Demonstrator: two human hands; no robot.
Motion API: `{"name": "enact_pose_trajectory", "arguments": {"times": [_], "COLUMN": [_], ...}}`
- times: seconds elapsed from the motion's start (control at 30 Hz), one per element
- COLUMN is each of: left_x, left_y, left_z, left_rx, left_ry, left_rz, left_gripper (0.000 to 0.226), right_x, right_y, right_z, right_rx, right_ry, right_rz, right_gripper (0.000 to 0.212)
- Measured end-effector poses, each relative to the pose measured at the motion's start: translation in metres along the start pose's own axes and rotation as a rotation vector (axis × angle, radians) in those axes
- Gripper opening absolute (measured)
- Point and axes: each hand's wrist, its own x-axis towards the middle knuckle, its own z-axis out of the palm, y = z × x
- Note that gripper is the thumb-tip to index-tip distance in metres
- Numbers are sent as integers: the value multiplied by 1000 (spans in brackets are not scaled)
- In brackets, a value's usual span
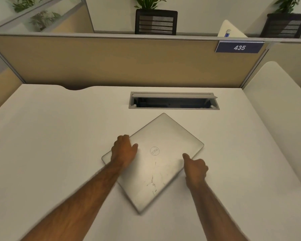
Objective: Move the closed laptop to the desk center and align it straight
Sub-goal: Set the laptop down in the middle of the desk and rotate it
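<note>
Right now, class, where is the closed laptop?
In the head view, the laptop lies skewed near the desk's middle, just before the cable hatch, under both hands.

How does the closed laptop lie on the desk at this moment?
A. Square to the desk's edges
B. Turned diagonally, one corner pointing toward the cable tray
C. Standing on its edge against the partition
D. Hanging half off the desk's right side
B. The laptop lies flat but rotated, a corner aimed at the cable tray, with the left hand and right hand at its opposite edges.
</note>
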Motion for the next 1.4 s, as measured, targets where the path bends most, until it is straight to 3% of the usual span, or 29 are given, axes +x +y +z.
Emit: {"name": "enact_pose_trajectory", "arguments": {"times": [0.2, 0.37, 0.57, 0.73, 1.07, 1.4], "left_x": [39, 47, 53, 63, 65, 50], "left_y": [18, 20, 21, 20, 15, 15], "left_z": [6, 16, 23, 23, 21, 10], "left_rx": [102, 166, 57, -23, -231, -323], "left_ry": [-129, -81, -34, -63, -91, -42], "left_rz": [48, 127, 112, 58, 38, -10], "left_gripper": [63, 52, 54, 64, 57, 52], "right_x": [-34, -46, -44, -45, -40, -37], "right_y": [12, 13, 14, 24, 25, 17], "right_z": [12, 23, 39, 46, 45, 38], "right_rx": [263, 323, 374, 361, 389, 325], "right_ry": [-150, -120, -148, -39, 5, 43], "right_rz": [186, 231, 223, 177, 172, 103], "right_gripper": [36, 26, 20, 23, 45, 42]}}
